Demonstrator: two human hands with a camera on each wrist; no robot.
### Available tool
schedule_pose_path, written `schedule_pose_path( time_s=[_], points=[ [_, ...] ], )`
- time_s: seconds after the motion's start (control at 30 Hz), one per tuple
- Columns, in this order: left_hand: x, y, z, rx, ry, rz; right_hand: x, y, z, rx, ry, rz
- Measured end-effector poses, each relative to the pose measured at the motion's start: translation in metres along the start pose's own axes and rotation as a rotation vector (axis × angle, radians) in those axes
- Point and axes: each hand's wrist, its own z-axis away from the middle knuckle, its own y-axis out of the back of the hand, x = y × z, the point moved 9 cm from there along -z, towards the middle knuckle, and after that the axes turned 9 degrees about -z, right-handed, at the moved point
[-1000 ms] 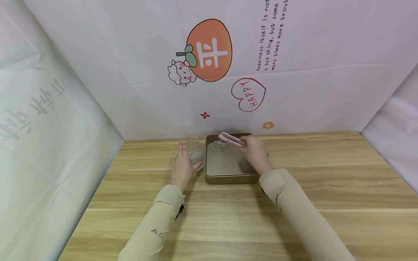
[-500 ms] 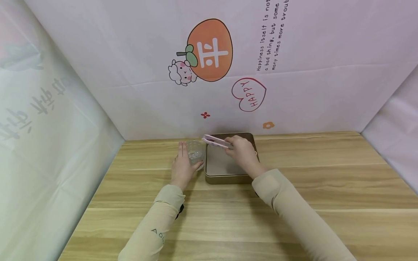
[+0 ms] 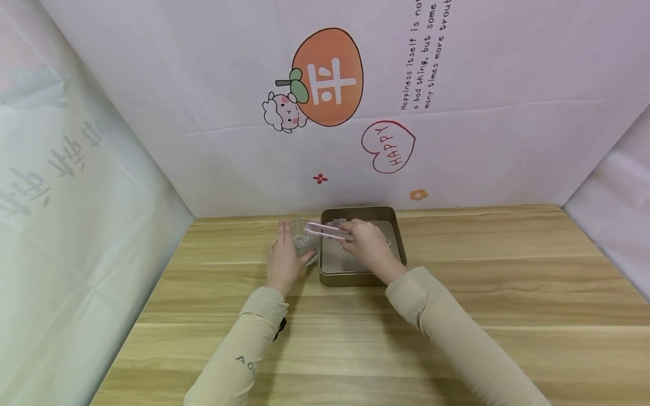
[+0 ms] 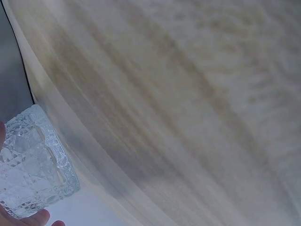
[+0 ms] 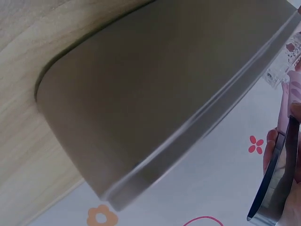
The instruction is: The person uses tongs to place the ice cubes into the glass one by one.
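In the head view my left hand grips a clear glass between thumb and fingers, and clear lumps show inside it. The left wrist view shows the patterned wall of the glass with fingers beside it. My right hand holds tongs with pink tips and a bent metal handle. The tong tips are over the glass's mouth; what lies between them is too small to tell. A shallow metal tin stands under the right hand, with small pale pieces at its back left.
The tin's outer wall fills much of the right wrist view. Close behind the tin and glass rises a printed white backdrop. A wooden table lies below, and white sheets hang at both sides.
The right hand has carried the tongs left and slightly down, from above the tin to the glass's mouth. The left hand and the glass have stayed in place.
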Motion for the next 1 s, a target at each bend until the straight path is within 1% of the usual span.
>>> schedule_pose_path(
  time_s=[0.63, 1.0],
  points=[
    [0.0002, -0.0004, -0.0004, -0.006, 0.002, -0.015, 0.0007, -0.0052, -0.0011, -0.044, -0.007, 0.020],
    [0.0004, 0.0001, 0.0002, 0.003, 0.003, -0.005, 0.0015, -0.0039, -0.0017, -0.043, -0.016, 0.016]
  ],
)
